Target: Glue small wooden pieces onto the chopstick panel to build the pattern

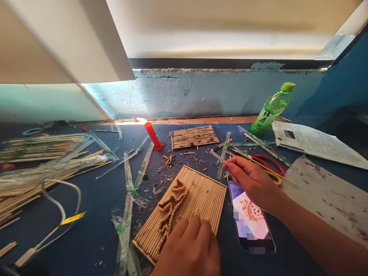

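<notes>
A panel of thin wooden sticks (207, 191) lies tilted on the dark blue table, bearing a raised beaded-looking outline (172, 205). My left hand (191, 245) rests on the panel's lower part with its fingers curled down; whatever is under the fingertips is hidden. My right hand (250, 178) is over the top of a lit phone (253, 218), thumb and fingers pinched together, and what they hold is too small to make out. Beyond the panel stands a leaning red candle (152, 136) with a flame. A smaller stick panel (195, 137) with dark marks lies behind.
Bundles of sticks in clear plastic (43, 149) and a white cable (61, 207) lie left. Scissors (268, 165), a green bottle (270, 111) and papers (319, 143) are right. Plastic wrappers (128, 214) and stick scraps (169, 161) surround the panel.
</notes>
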Available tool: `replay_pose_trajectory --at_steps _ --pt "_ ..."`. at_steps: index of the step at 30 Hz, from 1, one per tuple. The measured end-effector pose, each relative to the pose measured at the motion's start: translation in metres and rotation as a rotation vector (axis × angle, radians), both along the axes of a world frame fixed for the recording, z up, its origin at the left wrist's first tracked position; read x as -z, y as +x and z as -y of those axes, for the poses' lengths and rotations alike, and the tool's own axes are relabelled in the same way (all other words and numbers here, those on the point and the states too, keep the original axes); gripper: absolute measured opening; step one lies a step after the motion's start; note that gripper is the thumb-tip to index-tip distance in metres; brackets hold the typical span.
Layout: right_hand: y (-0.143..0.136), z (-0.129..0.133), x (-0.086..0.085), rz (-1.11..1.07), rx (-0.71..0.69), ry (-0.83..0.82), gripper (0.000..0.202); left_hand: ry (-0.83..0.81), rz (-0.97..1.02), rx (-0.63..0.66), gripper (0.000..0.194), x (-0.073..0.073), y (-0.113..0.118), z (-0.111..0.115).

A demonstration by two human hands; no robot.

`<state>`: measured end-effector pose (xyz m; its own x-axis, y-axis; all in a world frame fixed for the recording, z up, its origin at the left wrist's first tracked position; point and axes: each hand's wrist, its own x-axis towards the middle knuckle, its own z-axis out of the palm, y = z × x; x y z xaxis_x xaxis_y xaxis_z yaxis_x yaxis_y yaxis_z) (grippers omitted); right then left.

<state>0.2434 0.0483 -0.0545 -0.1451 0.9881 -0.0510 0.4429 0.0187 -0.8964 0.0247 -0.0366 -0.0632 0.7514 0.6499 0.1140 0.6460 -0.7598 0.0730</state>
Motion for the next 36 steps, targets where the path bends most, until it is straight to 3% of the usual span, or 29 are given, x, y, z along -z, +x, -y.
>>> replay_pose_trajectory --at_steps 15,19,25,28,31,36 --pt "0.0 0.0 -0.001 0.063 0.008 0.019 0.031 -0.164 0.109 -0.104 0.022 0.002 -0.003 -0.006" --pt "0.0 0.0 0.0 0.069 0.011 0.012 0.03 -0.389 0.356 -0.194 0.029 -0.013 -0.012 -0.018" --pt "-0.001 0.001 -0.003 0.071 -0.026 -0.007 0.03 -0.465 0.702 -0.449 0.019 -0.051 -0.03 -0.048" --pt "-0.003 0.005 -0.007 0.106 -0.049 0.003 0.03 -0.538 0.788 -0.579 0.016 -0.061 -0.034 -0.065" --pt "-0.004 0.007 -0.009 0.16 -0.069 0.043 0.028 -0.54 0.912 -0.608 0.017 -0.057 -0.038 -0.081" --pt "0.0 0.005 -0.001 0.102 -0.038 0.061 0.024 -0.589 1.162 -0.671 0.017 -0.035 -0.048 -0.107"
